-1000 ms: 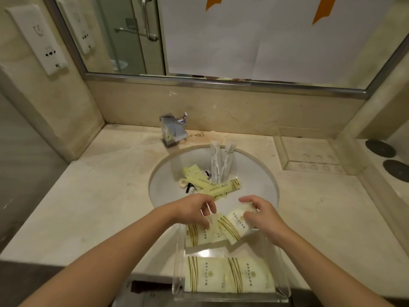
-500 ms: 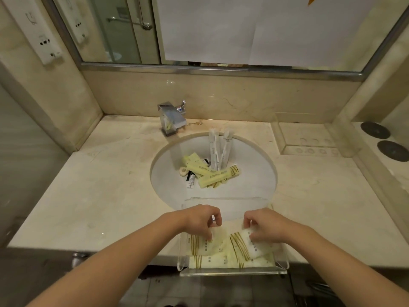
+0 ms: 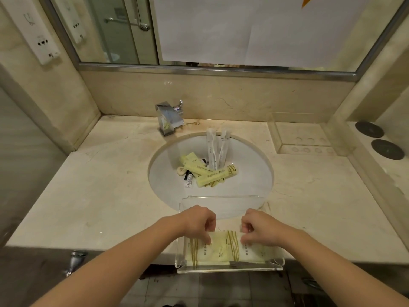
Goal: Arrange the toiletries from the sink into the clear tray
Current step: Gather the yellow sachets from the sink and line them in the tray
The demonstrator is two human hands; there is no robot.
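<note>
Both hands, left [image 3: 199, 220] and right [image 3: 257, 227], now pinch the pale sachets [image 3: 223, 249] flat inside the tray [image 3: 230, 268], lower than a second ago, so this batch looks settled while tubes [image 3: 215, 175] wait in the sink [image 3: 254, 173].

Marble counter [image 3: 95, 196] bears a clear tray [image 3: 228, 268] and faucet [image 3: 169, 117].

Glossy clear plastic tray [image 3: 221, 199], polished marble counter [image 3: 93, 196], shiny metal faucet [image 3: 169, 117], smooth white sink [image 3: 250, 173].
</note>
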